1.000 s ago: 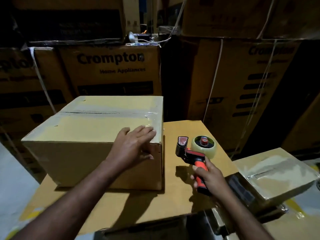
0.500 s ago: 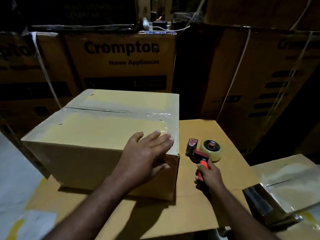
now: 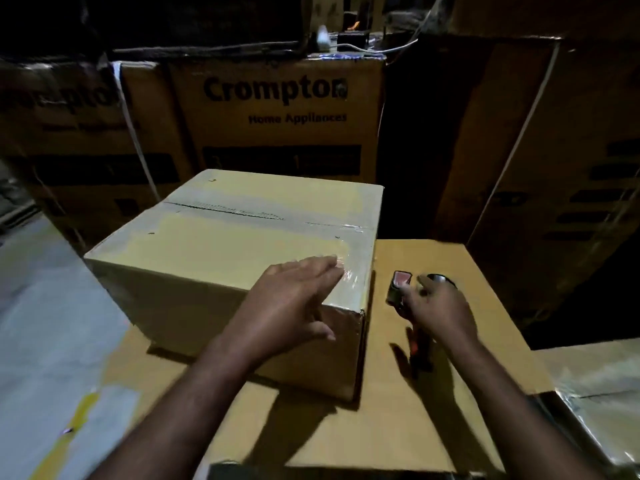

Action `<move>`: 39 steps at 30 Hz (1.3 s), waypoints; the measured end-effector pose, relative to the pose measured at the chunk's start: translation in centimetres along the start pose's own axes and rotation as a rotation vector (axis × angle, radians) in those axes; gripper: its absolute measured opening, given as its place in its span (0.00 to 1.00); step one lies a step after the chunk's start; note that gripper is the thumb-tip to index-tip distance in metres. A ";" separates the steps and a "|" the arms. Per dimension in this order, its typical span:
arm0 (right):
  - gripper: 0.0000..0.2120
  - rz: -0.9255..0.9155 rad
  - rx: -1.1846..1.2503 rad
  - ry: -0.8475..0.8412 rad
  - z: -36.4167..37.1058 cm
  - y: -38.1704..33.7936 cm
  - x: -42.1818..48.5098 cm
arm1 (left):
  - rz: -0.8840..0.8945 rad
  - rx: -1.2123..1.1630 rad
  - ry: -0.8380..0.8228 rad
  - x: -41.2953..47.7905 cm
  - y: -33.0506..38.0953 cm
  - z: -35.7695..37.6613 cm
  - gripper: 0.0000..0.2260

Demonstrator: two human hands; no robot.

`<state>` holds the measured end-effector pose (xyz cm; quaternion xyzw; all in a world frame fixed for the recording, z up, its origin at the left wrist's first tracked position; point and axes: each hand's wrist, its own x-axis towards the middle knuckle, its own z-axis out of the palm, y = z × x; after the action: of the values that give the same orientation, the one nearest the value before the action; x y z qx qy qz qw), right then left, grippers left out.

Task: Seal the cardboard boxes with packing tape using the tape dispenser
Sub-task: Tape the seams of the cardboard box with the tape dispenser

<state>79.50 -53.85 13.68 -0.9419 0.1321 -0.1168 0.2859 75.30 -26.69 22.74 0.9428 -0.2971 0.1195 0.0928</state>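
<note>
A closed cardboard box (image 3: 214,251) stands on a flat cardboard surface (image 3: 433,417), with clear tape along its top seam and over its right edge. My left hand (image 3: 287,310) rests flat on the box's near right corner, fingers straight on the top and thumb on the front face. Just right of the box, the tape dispenser (image 3: 400,284) lies on the surface. Its orange and black handle (image 3: 417,351) sticks out below my right hand (image 3: 440,313). That hand hovers over the dispenser with fingers spread across the tape roll (image 3: 441,278); it is blurred.
Tall printed appliance cartons (image 3: 277,133) form a wall close behind and to the right. A second taped box (image 3: 595,386) sits lower at the right edge. Pale floor (image 3: 45,323) shows at the left. A white cable (image 3: 391,48) runs over the cartons.
My right hand has slid forward off the dispenser's handle and now covers its head and roll. My left hand stays on the box corner. The camera has moved closer.
</note>
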 end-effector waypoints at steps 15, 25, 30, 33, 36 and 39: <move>0.25 -0.926 -0.047 0.214 1.2 -8.7 -6.4 | 0.021 -0.141 -0.191 0.3 -3.0 -1.2 0.37; 0.24 -0.933 0.023 0.262 1.7 -8.3 -7.6 | -0.136 -0.292 0.362 -3.7 -2.3 3.0 0.24; 0.18 -0.899 0.133 0.308 2.5 -9.8 -10.7 | -0.539 -0.725 0.617 -4.8 2.0 4.3 0.28; 0.14 -0.960 0.182 0.262 2.6 -12.3 -14.0 | -0.780 -0.784 0.716 -5.5 1.6 3.9 0.29; 0.12 -1.104 0.203 0.077 1.6 -14.2 -14.8 | -0.865 -0.849 0.705 -7.1 -0.8 2.1 0.25; 0.16 -1.294 0.213 -0.014 0.9 -14.5 -12.7 | -0.888 -0.789 0.641 -8.0 -2.5 1.1 0.26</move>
<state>70.45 -37.73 19.43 -0.7985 -0.4752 -0.2717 0.2506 70.59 -20.64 19.21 0.7889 0.1392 0.2261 0.5541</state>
